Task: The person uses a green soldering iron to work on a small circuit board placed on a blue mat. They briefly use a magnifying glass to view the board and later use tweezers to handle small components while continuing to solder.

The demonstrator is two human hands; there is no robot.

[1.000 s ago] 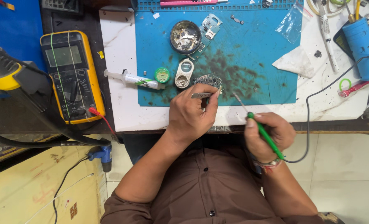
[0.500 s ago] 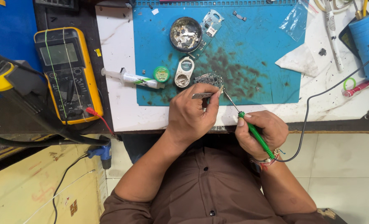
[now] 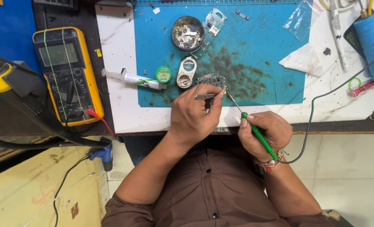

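Since half a second ago the right hand (image 3: 264, 133) has crept up and leftward, bringing the green-handled soldering iron (image 3: 254, 131) closer to the small circuit board (image 3: 212, 80), which lies on the blue mat (image 3: 258, 50) near the worktop (image 3: 115, 59) front edge. The iron's long axis slants up-left from the clenched right fingers, its tip just beside the board's right edge, while the left hand (image 3: 193, 115), the nearer one, pinches metal tweezers (image 3: 206, 96) just below the board. Left of the board lie an oval white frame (image 3: 187, 72), a green tin (image 3: 163, 74) and a syringe (image 3: 132, 78), with a yellow multimeter (image 3: 67, 75) well apart.
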